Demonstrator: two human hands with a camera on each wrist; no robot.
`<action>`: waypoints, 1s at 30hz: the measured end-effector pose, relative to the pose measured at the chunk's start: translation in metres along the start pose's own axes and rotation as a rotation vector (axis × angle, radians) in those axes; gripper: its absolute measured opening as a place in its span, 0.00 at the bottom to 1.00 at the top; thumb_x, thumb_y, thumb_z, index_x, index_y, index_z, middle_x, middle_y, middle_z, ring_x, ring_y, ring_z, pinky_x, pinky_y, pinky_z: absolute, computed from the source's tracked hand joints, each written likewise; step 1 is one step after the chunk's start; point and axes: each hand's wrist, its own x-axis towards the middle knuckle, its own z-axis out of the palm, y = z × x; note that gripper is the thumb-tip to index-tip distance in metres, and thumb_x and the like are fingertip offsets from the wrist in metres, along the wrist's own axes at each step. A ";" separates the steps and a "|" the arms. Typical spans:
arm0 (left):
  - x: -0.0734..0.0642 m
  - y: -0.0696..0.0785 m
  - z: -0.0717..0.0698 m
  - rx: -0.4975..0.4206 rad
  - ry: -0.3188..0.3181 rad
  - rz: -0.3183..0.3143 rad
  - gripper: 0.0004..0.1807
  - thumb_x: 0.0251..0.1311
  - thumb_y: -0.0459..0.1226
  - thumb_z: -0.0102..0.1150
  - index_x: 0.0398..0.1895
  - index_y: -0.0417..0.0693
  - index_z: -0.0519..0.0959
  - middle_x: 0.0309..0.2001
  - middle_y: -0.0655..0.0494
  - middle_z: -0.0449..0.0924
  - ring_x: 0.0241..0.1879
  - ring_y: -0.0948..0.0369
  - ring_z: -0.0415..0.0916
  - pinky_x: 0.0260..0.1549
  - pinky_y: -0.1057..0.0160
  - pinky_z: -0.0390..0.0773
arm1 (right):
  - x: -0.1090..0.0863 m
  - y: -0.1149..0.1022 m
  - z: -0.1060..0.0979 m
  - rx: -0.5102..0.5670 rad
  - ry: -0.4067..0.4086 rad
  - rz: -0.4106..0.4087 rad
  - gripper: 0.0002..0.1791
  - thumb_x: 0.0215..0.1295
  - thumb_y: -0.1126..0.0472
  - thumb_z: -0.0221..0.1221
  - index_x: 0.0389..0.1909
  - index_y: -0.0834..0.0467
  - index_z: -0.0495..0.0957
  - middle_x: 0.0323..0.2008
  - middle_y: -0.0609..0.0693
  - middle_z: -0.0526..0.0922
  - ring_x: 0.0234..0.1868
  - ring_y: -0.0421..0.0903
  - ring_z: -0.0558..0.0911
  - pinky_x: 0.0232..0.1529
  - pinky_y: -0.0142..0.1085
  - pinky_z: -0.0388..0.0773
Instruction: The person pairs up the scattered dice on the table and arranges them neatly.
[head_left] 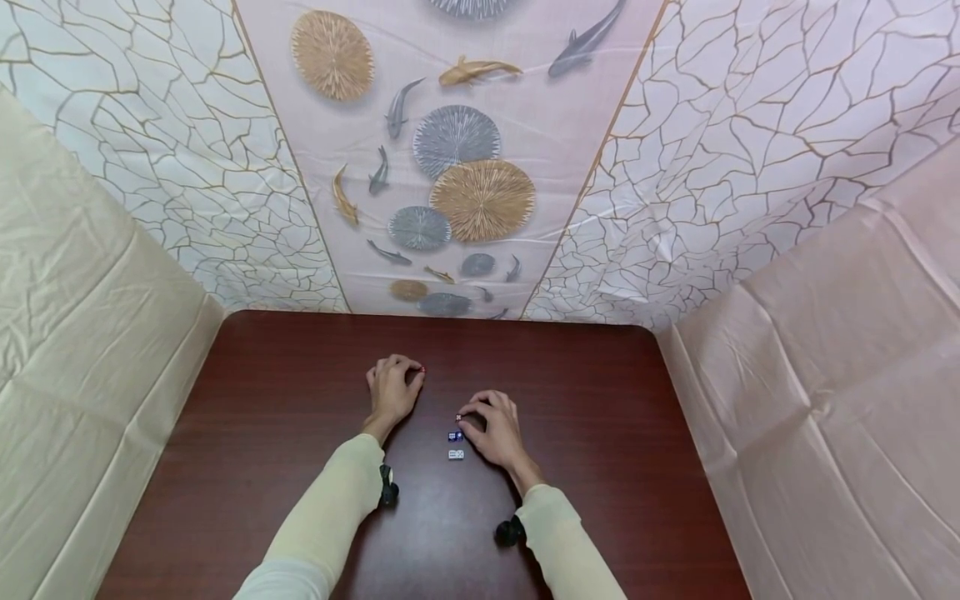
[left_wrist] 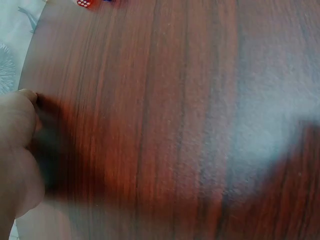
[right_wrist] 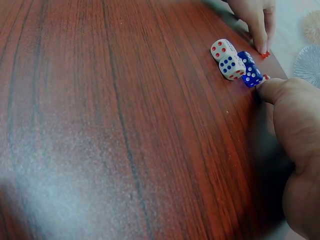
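In the head view my left hand [head_left: 393, 390] pinches a small red die [head_left: 423, 369] between thumb and forefinger, above or on the table's far part. My right hand [head_left: 495, 427] has thumb and forefinger at either side of another red die [head_left: 458, 417], pinching it. Just nearer to me lie two blue dice [head_left: 455, 436] side by side, then two white dice [head_left: 456, 455], also a pair. The right wrist view shows the white dice [right_wrist: 231, 66] with red and blue pips, and the blue dice [right_wrist: 251, 75] close to my right thumb, which partly hides the red die.
The dice lie on a dark red-brown wooden table [head_left: 300, 433] with rounded far corners. A patterned cloth [head_left: 480, 200] with fish and round leaves hangs behind it. Beige cloths [head_left: 817, 350] hang at both sides. A black wrist camera [head_left: 509, 532] sits by my right sleeve.
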 end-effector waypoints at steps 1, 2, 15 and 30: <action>-0.001 0.001 -0.001 -0.002 0.003 0.005 0.08 0.74 0.38 0.74 0.51 0.45 0.92 0.60 0.41 0.88 0.67 0.37 0.77 0.75 0.29 0.62 | 0.001 -0.002 -0.001 -0.002 -0.006 0.005 0.06 0.69 0.57 0.77 0.44 0.49 0.92 0.54 0.53 0.86 0.63 0.59 0.78 0.70 0.63 0.65; -0.003 0.002 -0.002 -0.004 0.006 0.009 0.08 0.74 0.38 0.74 0.51 0.45 0.92 0.60 0.41 0.88 0.66 0.37 0.78 0.75 0.29 0.63 | 0.001 -0.004 -0.002 -0.001 -0.015 0.015 0.06 0.68 0.57 0.77 0.44 0.50 0.93 0.54 0.54 0.87 0.64 0.60 0.78 0.70 0.63 0.65; -0.032 0.007 -0.009 -0.021 0.004 0.137 0.06 0.72 0.38 0.76 0.47 0.47 0.93 0.55 0.45 0.89 0.61 0.41 0.81 0.73 0.31 0.67 | 0.006 -0.011 -0.011 -0.016 -0.138 0.141 0.08 0.71 0.57 0.76 0.48 0.52 0.93 0.59 0.56 0.86 0.71 0.62 0.77 0.79 0.65 0.62; -0.068 0.010 0.003 -0.064 -0.032 0.294 0.04 0.71 0.37 0.78 0.44 0.51 0.93 0.50 0.52 0.90 0.54 0.44 0.83 0.66 0.33 0.74 | 0.006 -0.015 -0.010 -0.006 -0.111 0.117 0.08 0.70 0.59 0.77 0.47 0.53 0.93 0.58 0.57 0.87 0.69 0.63 0.78 0.77 0.66 0.63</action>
